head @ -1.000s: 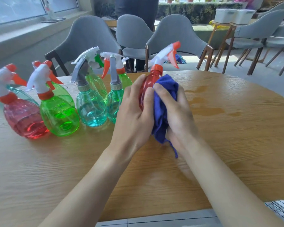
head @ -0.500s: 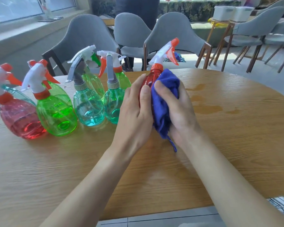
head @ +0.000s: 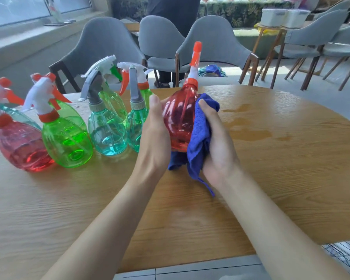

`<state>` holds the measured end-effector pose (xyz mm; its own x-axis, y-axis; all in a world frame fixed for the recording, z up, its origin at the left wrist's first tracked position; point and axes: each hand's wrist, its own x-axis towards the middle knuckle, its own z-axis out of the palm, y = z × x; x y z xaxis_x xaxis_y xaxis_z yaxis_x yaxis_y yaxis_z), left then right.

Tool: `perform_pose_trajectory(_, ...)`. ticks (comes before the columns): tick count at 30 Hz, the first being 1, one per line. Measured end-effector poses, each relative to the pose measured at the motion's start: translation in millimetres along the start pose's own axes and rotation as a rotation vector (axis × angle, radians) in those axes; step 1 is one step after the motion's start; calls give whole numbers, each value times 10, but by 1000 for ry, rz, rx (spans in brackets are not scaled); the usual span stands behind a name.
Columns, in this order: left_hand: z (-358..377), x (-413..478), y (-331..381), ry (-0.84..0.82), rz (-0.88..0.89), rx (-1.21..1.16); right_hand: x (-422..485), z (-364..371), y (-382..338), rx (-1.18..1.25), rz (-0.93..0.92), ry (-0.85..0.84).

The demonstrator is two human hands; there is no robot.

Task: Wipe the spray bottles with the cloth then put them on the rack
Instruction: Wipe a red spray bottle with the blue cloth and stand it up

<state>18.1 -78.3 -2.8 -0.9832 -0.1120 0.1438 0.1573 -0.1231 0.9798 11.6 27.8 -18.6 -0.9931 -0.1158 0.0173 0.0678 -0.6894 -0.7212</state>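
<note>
My left hand (head: 154,138) curls round the upright red bottle (head: 180,122). My right hand (head: 218,144) grips the blue cloth (head: 200,136), pressing it against the bottle's other side.

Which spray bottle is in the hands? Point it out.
The red bottle at centre: left hand grips it, right hand holds the blue cloth against it. The other red bottle stands far left, untouched.

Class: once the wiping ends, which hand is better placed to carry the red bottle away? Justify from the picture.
Likely the left hand: it grips the red bottle, while the right hand holds the blue cloth.
</note>
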Motion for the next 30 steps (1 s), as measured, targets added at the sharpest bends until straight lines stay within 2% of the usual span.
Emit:
perform_pose_trajectory(3, -42, -19, -44, -6, 88, 253, 3, 18, -13, -15, 17, 107)
perform_pose_trajectory(7, -36, -91, -66, 27, 276, 679, 19, -28, -55, 21, 12, 146)
perform_pose_trajectory(10, -53, -51, -137, 14, 383, 819, 74, -61, -55, -34, -40, 192)
perform_pose_trajectory(19, 91, -191, -229, -47, 282, 702, 147, -164, -116, -314, -228, 289)
perform_pose_trajectory(23, 125, -205, -261, -84, 143, 576, 127, -192, -74, -404, -231, 207)
perform_pose_trajectory(27, 69, -76, -142, -4, 13, 355, 67, -128, -33, -474, -265, 112)
perform_pose_trajectory(30, 12, -10, -75, 42, -4, 213, 37, -87, -14, -529, -309, 66)
